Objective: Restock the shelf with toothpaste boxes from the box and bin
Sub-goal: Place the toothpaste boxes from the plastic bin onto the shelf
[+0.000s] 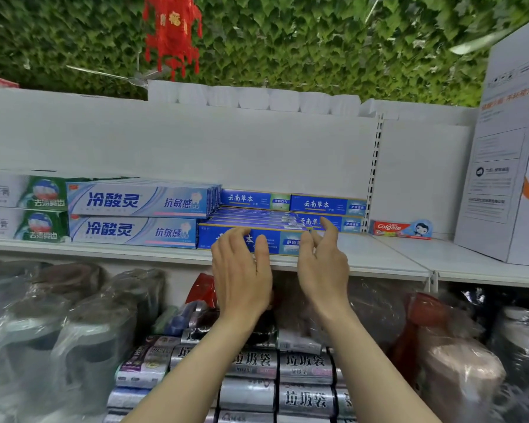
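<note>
Several dark blue toothpaste boxes (257,216) lie stacked on the white shelf (379,254). The front blue box (214,238) stands at the shelf's front edge. My left hand (242,270) is raised before that box, fingers straight, fingertips at its face. My right hand (324,261) is beside the box's right end, fingers straight and relaxed, holding nothing. More blue boxes (327,204) stand behind at the right. Pale blue toothpaste boxes (138,199) fill the shelf to the left.
A red Colgate box (400,229) lies alone to the right, with a tall white carton (507,148) at the far right. Green and white boxes (22,206) sit at the far left. Below the shelf are wrapped goods (58,325) and rolls of rubbish bags (257,389).
</note>
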The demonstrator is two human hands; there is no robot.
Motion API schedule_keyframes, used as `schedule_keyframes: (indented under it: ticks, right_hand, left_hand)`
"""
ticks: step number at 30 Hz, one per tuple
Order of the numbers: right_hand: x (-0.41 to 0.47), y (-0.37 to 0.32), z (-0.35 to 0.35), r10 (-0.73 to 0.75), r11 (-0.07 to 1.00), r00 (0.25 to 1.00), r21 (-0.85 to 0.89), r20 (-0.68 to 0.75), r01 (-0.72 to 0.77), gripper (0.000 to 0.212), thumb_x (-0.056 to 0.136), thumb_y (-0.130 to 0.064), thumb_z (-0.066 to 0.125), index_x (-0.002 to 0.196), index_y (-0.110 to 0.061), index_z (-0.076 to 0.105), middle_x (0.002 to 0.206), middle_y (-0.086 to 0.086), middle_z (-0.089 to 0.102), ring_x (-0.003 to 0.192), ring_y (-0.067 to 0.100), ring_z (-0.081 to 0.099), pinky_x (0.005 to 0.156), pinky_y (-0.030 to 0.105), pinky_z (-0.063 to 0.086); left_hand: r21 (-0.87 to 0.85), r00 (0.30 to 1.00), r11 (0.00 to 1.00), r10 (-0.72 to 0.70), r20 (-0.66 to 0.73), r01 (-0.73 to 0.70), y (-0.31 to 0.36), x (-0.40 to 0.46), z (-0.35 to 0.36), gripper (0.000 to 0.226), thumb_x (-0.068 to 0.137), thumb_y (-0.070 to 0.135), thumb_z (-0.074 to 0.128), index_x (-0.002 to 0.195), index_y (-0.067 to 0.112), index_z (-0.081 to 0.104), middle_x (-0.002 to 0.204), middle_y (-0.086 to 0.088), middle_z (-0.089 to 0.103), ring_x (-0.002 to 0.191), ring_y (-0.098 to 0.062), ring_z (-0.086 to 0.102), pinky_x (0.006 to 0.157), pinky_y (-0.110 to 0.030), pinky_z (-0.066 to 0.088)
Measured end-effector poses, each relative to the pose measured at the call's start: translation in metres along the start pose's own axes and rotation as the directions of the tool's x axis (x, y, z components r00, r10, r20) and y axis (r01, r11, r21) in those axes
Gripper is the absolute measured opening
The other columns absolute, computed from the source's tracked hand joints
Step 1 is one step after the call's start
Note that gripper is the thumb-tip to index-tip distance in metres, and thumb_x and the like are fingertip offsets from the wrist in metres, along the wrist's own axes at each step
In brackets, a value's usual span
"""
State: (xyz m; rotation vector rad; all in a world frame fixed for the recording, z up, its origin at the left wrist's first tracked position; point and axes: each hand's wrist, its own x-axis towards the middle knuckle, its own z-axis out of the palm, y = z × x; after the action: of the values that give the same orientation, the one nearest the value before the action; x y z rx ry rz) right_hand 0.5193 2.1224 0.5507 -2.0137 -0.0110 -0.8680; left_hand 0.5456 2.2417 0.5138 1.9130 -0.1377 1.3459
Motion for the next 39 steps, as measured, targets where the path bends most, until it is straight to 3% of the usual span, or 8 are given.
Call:
schedule_keyframes:
  ticks: [3, 6, 10, 14, 19, 28, 35, 39]
  right_hand:
    - [0.008, -0.004, 0.004, 0.002, 0.997, 0.997, -0.071, 0.073, 0.003, 0.063, 0.106, -0.039, 0.035, 0.160, -0.023, 0.009, 0.110, 0.006, 0.065, 0.116, 0.037, 0.057, 0.087, 0.040, 0.038]
    - [0.020, -0.010, 0.008, 0.045, 0.988, 0.989, -0.155, 0.144, -0.022, 0.071, 0.105, -0.052, 0.028, 0.161, -0.023, -0.005, 0.125, 0.011, 0.066, 0.121, 0.039, 0.056, 0.099, 0.045, 0.040]
    - [0.027, -0.015, 0.007, 0.094, 0.987, 0.982, -0.141, 0.166, -0.071, 0.074, 0.102, -0.061, 0.025, 0.161, -0.027, -0.006, 0.131, 0.011, 0.063, 0.125, 0.038, 0.053, 0.102, 0.045, 0.038]
    - [0.025, -0.017, 0.007, 0.102, 0.987, 0.987, -0.137, 0.128, -0.084, 0.069, 0.104, -0.057, 0.025, 0.161, -0.028, -0.001, 0.123, 0.010, 0.064, 0.126, 0.037, 0.052, 0.098, 0.042, 0.036]
    - [0.016, -0.020, 0.008, 0.077, 0.993, 0.994, -0.095, 0.072, -0.070, 0.063, 0.107, -0.048, 0.028, 0.161, -0.026, 0.006, 0.137, 0.007, 0.061, 0.130, 0.034, 0.050, 0.100, 0.041, 0.035]
    - [-0.028, -0.001, 0.012, -0.060, 0.993, 0.990, 0.091, -0.131, 0.072, 0.044, 0.104, -0.033, 0.043, 0.146, -0.019, 0.043, 0.146, 0.001, 0.054, 0.133, 0.016, 0.050, 0.110, 0.037, 0.038]
    - [-0.072, -0.005, 0.011, -0.020, 0.971, 0.998, 0.235, -0.054, 0.032, 0.031, 0.101, -0.028, 0.053, 0.131, -0.019, 0.057, 0.131, -0.001, 0.059, 0.121, 0.014, 0.053, 0.106, 0.031, 0.039]
    - [-0.097, -0.003, 0.013, 0.079, 0.946, 0.987, 0.300, 0.143, -0.119, 0.027, 0.099, -0.030, 0.057, 0.124, -0.023, 0.060, 0.122, -0.004, 0.061, 0.110, 0.012, 0.055, 0.094, 0.025, 0.038]
  left_hand:
    - [0.004, 1.000, 1.000, 0.003, 0.006, -0.003, -0.002, 0.000, 0.000, 0.046, 0.100, 0.045, 0.032, 0.117, 0.010, 0.056, 0.117, -0.005, 0.059, 0.109, -0.028, 0.051, 0.099, -0.036, 0.034]
    - [-0.013, 1.000, 1.000, 0.009, 0.007, -0.008, -0.002, 0.000, 0.000, 0.045, 0.101, 0.045, 0.033, 0.117, 0.010, 0.056, 0.118, -0.005, 0.058, 0.110, -0.028, 0.050, 0.100, -0.037, 0.035]
    - [-0.049, 1.000, 0.999, 0.002, 0.007, -0.002, -0.002, 0.002, -0.004, 0.044, 0.100, 0.045, 0.032, 0.114, 0.011, 0.056, 0.115, -0.004, 0.058, 0.107, -0.026, 0.050, 0.098, -0.034, 0.033]
    - [-0.062, 0.999, 0.998, -0.003, 0.033, 0.005, -0.003, 0.004, -0.008, 0.046, 0.099, 0.048, 0.030, 0.113, 0.013, 0.055, 0.114, -0.002, 0.057, 0.107, -0.023, 0.048, 0.096, -0.029, 0.030]
    - [-0.087, 0.998, 0.996, 0.002, 0.057, 0.003, -0.006, 0.005, -0.011, 0.048, 0.099, 0.050, 0.029, 0.114, 0.014, 0.055, 0.115, -0.001, 0.057, 0.108, -0.020, 0.047, 0.092, -0.018, 0.023]
    - [-0.248, 0.994, 0.967, -0.024, 0.110, 0.051, -0.001, -0.010, -0.032, 0.046, 0.096, 0.049, 0.032, 0.112, 0.013, 0.057, 0.113, 0.002, 0.057, 0.108, -0.015, 0.046, 0.097, -0.022, 0.028]
    - [-0.324, 0.930, 0.878, -0.290, 0.226, 0.353, 0.005, -0.042, -0.074, 0.010, 0.104, 0.031, 0.048, 0.108, 0.023, 0.051, 0.112, 0.005, 0.051, 0.108, -0.011, 0.045, 0.093, -0.022, 0.029]
    - [-0.308, 0.785, 0.725, -0.534, 0.314, 0.616, -0.002, -0.061, -0.092, 0.026, 0.095, 0.046, 0.053, 0.104, 0.021, 0.056, 0.116, -0.001, 0.060, 0.107, -0.017, 0.056, 0.097, -0.034, 0.042]
